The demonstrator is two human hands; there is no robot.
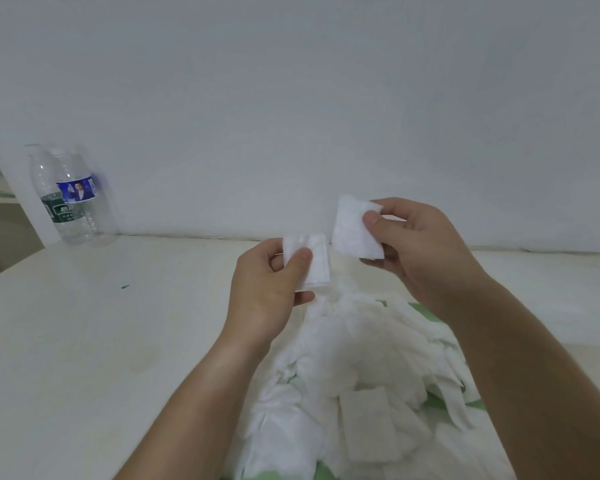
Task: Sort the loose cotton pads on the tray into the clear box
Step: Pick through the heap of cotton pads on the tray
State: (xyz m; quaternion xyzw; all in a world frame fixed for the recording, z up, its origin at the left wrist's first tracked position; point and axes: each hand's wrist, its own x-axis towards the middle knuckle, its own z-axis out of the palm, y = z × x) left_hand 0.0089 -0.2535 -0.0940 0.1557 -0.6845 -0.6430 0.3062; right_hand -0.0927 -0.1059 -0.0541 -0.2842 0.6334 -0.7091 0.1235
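Left fingers: the thumb (pixel 302 258) of the left hand (pixel 267 289) presses on the near face of the left pad (pixel 314 268), and the other fingers curl behind it, making a pinch.
Left pad: white cotton, held upright by its left edge. Whether it is one pad or a thin stack cannot be told.
Right fingers: the thumb (pixel 374 220) of the right hand (pixel 423 254) lies on the near face of the right pad (pixel 352 226), with the remaining fingers curled behind it, again a pinch.
Right pad: a white square, upright and gripped at its right edge. It sits just above and to the right of the left pad, apart from it by a narrow gap.
Heap of cotton pads (pixel 340 355): loose white pieces overlapping directly below both sets of fingers and spreading toward the viewer between the forearms.
Tray (pixel 426 311): green, seen only as slivers at the heap's edges, one of them beneath the right wrist.
Table (pixel 83 358): a pale surface that bears the tray and extends left of the left fingers.
Bottles (pixel 73 199): two clear plastic bottles, upright and touching, well to the left of the left fingers at the table's far edge.
Wall (pixel 291 98): plain white, behind both hands.
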